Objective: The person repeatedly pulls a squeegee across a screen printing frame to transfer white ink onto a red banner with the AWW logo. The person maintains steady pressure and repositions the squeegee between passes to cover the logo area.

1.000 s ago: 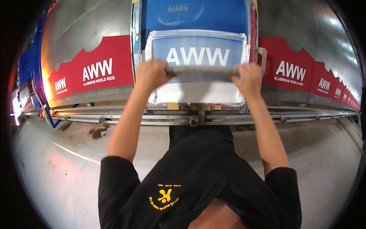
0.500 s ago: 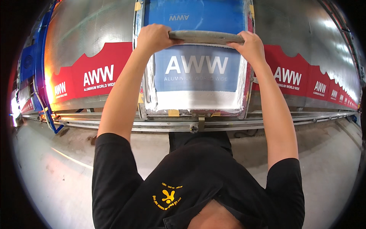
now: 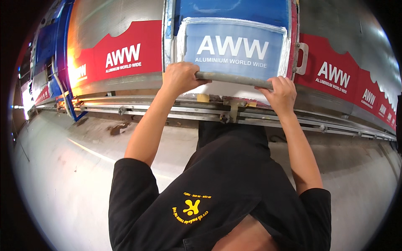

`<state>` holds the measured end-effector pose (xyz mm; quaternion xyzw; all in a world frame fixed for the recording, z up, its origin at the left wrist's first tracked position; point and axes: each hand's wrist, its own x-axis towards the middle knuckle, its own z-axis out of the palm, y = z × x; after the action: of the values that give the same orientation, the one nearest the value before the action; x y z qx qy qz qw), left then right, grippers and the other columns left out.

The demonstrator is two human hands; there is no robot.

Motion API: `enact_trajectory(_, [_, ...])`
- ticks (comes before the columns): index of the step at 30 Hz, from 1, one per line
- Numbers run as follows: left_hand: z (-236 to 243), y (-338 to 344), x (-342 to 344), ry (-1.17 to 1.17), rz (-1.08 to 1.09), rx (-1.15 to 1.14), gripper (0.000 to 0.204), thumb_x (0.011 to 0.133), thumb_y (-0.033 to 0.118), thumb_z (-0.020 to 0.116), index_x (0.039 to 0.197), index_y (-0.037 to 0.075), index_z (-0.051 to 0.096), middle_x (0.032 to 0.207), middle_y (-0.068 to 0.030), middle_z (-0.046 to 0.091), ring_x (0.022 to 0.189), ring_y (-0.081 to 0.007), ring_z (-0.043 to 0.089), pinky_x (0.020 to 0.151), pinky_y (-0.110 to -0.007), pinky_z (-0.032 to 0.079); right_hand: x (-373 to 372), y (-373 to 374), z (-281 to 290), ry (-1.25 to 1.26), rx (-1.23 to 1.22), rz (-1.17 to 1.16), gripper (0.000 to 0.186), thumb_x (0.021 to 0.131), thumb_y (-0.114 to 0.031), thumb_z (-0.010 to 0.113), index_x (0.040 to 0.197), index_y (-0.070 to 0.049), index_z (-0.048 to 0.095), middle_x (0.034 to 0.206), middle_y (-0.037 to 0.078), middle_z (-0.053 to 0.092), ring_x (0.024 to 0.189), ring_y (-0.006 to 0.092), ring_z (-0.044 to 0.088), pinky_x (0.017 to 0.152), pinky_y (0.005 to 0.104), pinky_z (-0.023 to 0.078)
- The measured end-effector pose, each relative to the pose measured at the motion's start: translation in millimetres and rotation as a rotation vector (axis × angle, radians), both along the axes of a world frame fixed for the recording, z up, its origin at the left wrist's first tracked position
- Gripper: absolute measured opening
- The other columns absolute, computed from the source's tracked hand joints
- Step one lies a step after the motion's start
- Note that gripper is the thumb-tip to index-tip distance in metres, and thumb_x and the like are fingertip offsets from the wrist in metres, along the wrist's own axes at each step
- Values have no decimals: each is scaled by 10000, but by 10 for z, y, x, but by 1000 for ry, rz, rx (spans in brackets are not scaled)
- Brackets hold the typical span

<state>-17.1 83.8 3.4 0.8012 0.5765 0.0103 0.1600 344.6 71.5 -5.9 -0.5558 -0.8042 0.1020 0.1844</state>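
Observation:
Both my hands grip one long squeegee (image 3: 232, 78) with a worn grey handle. My left hand (image 3: 180, 78) is closed round its left end, and my right hand (image 3: 279, 93) round its right end. The squeegee lies across the near part of a screen printing frame (image 3: 168, 31) with blue mesh. Beyond the handle, white lettering shows in the pale blue stencil area (image 3: 201, 31). White ink (image 3: 222, 90) lies on the mesh on the near side of the squeegee, and more lines the stencil's borders. The blade's lower edge is hidden beneath the handle.
Red printed panels with white lettering (image 3: 125, 48) lie left and right of the frame on a long table. A pale loop handle (image 3: 302, 58) sticks out at the frame's right side. Metal rails (image 3: 167, 112) run along the table's near edge. A blue metal structure (image 3: 63, 50) stands at left.
My hands have pulled the squeegee toward me, from the far side of the lettering to its near side. The view has also shifted.

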Motion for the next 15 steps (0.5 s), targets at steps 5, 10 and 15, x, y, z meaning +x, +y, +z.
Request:
enact_trajectory(5, [75,179,10,97,-2,-290,637,673,717,871,741,94,756,657,-91,696,671,-327,704,651,-439,561,17,125,61,-162,-388,15,659,706,-624,885,840,-16,672,772,131,664,785,354,676,685,478,524])
enact_trajectory(10, [33,392,24,76,-26,-558,760,618,764,879,868,50,813,741,-155,746,721,-349,728,727,-448,588,-11,448,105,-200,-741,35,693,682,-629,910,877,5,711,914,192,740,912,395,719,775,486,553])
enact_trajectory(15, [259,750,17,41,-42,-659,785,614,753,896,956,48,846,845,-141,793,775,-312,752,759,-403,601,132,756,287,-76,-778,76,642,812,-565,866,1032,30,762,954,181,765,915,310,746,820,408,568])
